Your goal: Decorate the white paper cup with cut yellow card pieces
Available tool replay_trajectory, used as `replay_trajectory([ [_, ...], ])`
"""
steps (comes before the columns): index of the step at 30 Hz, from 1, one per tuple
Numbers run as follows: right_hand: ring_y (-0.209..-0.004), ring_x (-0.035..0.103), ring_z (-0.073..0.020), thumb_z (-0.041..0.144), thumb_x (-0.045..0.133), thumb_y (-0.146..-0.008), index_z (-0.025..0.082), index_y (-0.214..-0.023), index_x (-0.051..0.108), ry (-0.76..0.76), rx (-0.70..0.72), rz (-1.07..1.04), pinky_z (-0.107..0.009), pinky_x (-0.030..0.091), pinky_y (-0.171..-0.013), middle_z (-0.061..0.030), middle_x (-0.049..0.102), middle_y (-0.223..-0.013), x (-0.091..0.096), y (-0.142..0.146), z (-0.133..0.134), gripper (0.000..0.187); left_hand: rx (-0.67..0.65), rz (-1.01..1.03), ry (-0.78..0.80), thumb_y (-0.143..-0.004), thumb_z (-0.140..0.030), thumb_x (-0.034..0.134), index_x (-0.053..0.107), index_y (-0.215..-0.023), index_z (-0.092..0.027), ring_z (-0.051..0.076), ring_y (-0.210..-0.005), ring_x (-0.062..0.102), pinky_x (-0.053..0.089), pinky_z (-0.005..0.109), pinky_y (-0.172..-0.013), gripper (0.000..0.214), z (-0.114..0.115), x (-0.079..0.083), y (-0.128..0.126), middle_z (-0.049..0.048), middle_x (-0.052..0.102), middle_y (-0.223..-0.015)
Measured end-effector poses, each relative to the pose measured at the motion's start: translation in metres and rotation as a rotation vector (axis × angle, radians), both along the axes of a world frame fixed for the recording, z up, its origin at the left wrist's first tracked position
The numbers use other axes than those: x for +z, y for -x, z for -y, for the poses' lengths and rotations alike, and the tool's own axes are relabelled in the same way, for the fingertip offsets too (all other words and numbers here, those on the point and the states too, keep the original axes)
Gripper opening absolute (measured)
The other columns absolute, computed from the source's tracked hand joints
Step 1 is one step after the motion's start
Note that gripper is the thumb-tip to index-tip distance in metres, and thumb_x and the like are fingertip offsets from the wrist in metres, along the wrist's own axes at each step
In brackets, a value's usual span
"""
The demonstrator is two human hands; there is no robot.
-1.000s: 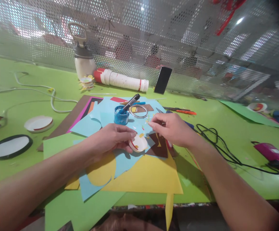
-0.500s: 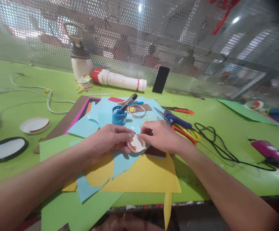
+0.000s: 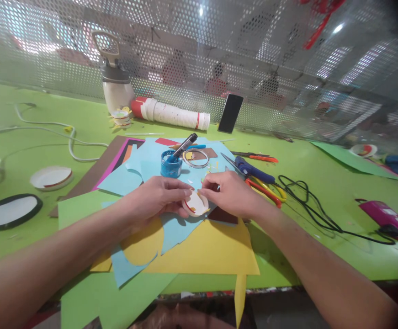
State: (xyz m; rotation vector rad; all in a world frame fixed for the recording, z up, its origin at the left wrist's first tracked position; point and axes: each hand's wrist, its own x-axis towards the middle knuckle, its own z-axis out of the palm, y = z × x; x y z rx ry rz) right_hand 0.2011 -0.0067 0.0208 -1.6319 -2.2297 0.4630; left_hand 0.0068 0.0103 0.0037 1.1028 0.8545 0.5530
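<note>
My left hand [image 3: 162, 196] is closed on the left side of a shallow white cut-down paper cup [image 3: 196, 205] with a red stripe and small yellow paper pieces on it. At its far rim, my right hand [image 3: 224, 192] has thumb and forefinger pinched together; any tiny piece between them is too small to make out. Both hands are over light blue paper [image 3: 174, 228] and yellow paper [image 3: 205, 249]. Just beyond them stands a blue jar [image 3: 170, 169] with a black marker [image 3: 186, 146] lying across its top. A clear tape ring [image 3: 196, 158] lies beside it.
Scissors [image 3: 253, 172] with several coloured handles lie right of my hand, near a black cord [image 3: 308, 210] and a magenta device [image 3: 387, 218]. At the back are a large white bottle [image 3: 117, 93], stacked paper cups [image 3: 174, 115] and a phone [image 3: 230, 113]. White lids [image 3: 51, 177] lie left.
Almost nothing differs. The whole view has shifted very slightly, while both hands keep the same hold at the paper cup.
</note>
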Motion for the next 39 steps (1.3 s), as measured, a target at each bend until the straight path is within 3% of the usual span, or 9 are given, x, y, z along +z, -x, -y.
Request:
replay_trajectory([
  [19, -0.048, 0.053, -0.0093, 0.023, 0.060, -0.080, 0.016, -0.064, 0.057, 0.220, -0.109, -0.190, -0.023, 0.042, -0.047, 0.0007, 0.062, -0.059, 0.002, 0.003, -0.002, 0.018, 0.032, 0.004, 0.003, -0.075, -0.018, 0.068, 0.066, -0.090, -0.004, 0.013, -0.057, 0.062, 0.052, 0.026, -0.062, 0.021, 0.000, 0.002, -0.003, 0.0123, 0.070, -0.076],
  [25, -0.045, 0.052, -0.0080, 0.023, 0.057, -0.083, 0.016, -0.067, 0.058, 0.364, -0.131, -0.321, -0.020, 0.043, -0.042, 0.0008, 0.059, -0.057, 0.008, -0.003, -0.006, 0.018, 0.013, 0.002, 0.002, -0.075, -0.019, 0.068, 0.067, -0.092, -0.004, 0.013, -0.056, 0.061, 0.052, 0.027, -0.062, 0.023, 0.000, 0.002, -0.001, 0.0124, 0.070, -0.077],
  [31, -0.046, 0.053, -0.0075, 0.025, 0.058, -0.084, 0.015, -0.073, 0.060, 0.367, -0.117, -0.445, -0.020, 0.046, -0.044, -0.0001, 0.060, -0.061, 0.010, -0.009, -0.006, 0.015, 0.014, 0.002, -0.005, -0.075, -0.021, 0.069, 0.066, -0.096, -0.004, 0.014, -0.060, 0.062, 0.052, 0.028, -0.064, 0.027, -0.002, 0.000, -0.001, 0.0142, 0.070, -0.080],
  [39, -0.057, 0.056, -0.0105, 0.029, 0.063, -0.078, 0.015, -0.074, 0.062, 0.306, -0.035, -0.327, -0.022, 0.045, -0.049, -0.0022, 0.064, -0.070, 0.004, -0.003, -0.004, 0.015, 0.001, -0.005, 0.003, -0.077, -0.020, 0.067, 0.065, -0.096, -0.004, 0.014, -0.060, 0.062, 0.052, 0.029, -0.065, 0.025, 0.000, 0.004, -0.001, 0.0127, 0.070, -0.081],
])
